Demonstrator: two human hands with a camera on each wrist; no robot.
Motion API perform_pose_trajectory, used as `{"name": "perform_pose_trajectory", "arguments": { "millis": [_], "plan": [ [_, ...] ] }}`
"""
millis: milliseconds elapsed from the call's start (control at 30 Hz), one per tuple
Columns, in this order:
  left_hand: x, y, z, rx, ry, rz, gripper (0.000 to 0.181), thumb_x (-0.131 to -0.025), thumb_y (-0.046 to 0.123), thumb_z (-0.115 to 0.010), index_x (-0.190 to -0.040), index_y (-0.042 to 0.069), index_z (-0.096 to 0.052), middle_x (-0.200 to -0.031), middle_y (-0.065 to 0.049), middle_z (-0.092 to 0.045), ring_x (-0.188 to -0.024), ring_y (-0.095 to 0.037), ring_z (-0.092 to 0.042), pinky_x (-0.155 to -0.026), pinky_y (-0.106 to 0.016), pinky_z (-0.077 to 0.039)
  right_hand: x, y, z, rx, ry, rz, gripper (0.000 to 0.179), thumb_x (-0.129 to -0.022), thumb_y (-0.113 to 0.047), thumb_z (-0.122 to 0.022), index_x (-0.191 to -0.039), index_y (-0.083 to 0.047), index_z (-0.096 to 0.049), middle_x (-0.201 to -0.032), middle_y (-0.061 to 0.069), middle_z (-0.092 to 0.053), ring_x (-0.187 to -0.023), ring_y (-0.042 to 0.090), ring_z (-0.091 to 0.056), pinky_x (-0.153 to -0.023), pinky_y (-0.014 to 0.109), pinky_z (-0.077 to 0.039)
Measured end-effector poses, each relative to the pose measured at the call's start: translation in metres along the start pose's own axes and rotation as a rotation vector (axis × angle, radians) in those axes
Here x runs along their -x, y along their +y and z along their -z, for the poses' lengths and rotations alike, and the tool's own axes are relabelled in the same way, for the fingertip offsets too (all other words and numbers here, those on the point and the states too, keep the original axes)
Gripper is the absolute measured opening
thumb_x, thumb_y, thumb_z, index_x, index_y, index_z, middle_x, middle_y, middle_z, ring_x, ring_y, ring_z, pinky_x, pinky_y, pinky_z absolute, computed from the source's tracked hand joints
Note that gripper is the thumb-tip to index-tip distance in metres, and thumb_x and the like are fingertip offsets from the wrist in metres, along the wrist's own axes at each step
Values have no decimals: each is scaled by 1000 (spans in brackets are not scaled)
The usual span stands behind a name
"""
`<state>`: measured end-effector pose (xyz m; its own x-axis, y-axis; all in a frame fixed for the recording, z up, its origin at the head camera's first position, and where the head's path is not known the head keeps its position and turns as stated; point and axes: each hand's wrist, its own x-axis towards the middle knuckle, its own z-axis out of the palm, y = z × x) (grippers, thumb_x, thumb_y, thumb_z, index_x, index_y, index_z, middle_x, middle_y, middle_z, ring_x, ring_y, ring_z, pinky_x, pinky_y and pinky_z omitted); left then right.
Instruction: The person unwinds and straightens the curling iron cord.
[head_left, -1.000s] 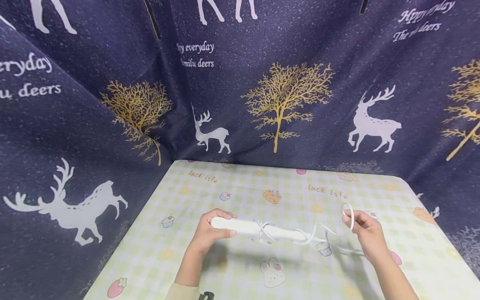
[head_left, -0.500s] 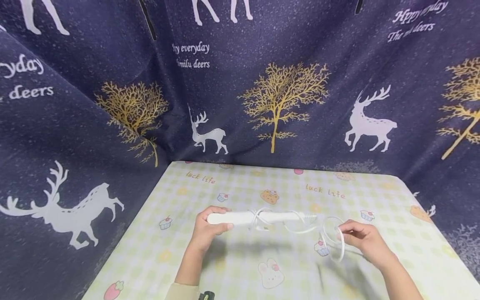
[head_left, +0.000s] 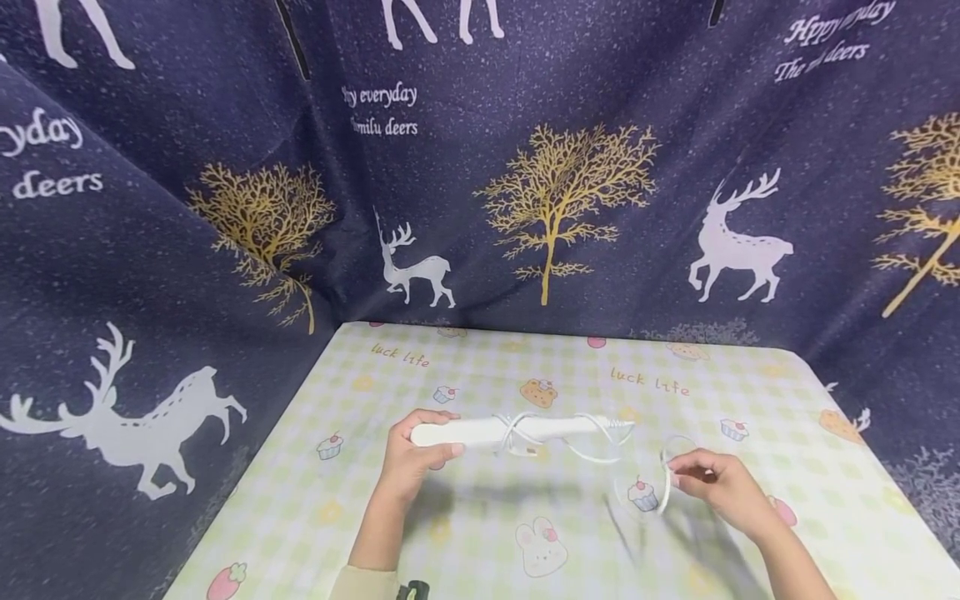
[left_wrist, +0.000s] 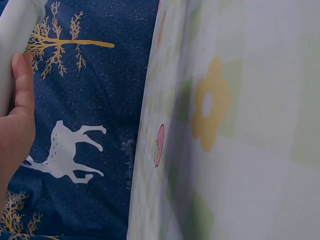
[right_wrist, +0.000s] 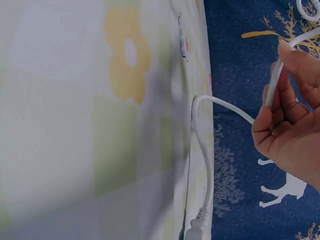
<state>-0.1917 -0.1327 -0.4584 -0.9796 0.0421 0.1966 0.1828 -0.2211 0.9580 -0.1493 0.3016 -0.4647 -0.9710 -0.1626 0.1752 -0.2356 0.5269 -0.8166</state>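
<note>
A long white bar-shaped device is held up above the table, roughly level. My left hand grips its left end, thumb on the near side. White cord crosses over the bar's middle, and a ribbed cord sleeve sticks out of its right end. To the right, my right hand pinches a loop of this cord. In the right wrist view the cord runs from the fingers down to a ribbed white end piece. The left wrist view shows only part of the bar.
Below the hands is a table with a pale green checked cloth printed with cupcakes and a rabbit. Dark blue curtains with deer and trees stand behind and at the left. A small dark object shows beside the left sleeve.
My right hand has moved left and lower with the cord, and its loop has swung round. The bar has shifted slightly left and up, still in my left hand.
</note>
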Motion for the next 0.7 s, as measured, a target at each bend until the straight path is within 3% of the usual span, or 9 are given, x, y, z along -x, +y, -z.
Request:
{"name": "perform_pose_trajectory", "arguments": {
  "millis": [200,433,700],
  "plan": [
    [1,2,0,15,-1,-2,35,-58,-11,-78,-85,3,-61,-102,-14,-65,-80,-21,-56,-48,-23,-39,2,2,-1,-21,35,14,22,-85,-5,-65,-104,6,-63,-95,14,-67,-81,11,-62,-68,24,-48],
    [1,1,-2,21,-4,-5,35,-58,-12,-78,-86,0,-60,-103,-15,-65,-80,-21,-56,-48,-22,-39,7,0,-4,-78,45,-20,26,-85,-7,-66,-105,8,-61,-93,14,-67,-81,10,-62,-69,23,-48],
    [2,1,-2,29,-16,-28,35,-57,-14,-77,-84,2,-61,-102,-14,-65,-85,-24,-57,-50,-22,-43,9,-7,-12,-287,36,59,33,-87,0,-61,-118,9,-53,-113,15,-61,-99,13,-57,-79,21,-48]
  ]
}}
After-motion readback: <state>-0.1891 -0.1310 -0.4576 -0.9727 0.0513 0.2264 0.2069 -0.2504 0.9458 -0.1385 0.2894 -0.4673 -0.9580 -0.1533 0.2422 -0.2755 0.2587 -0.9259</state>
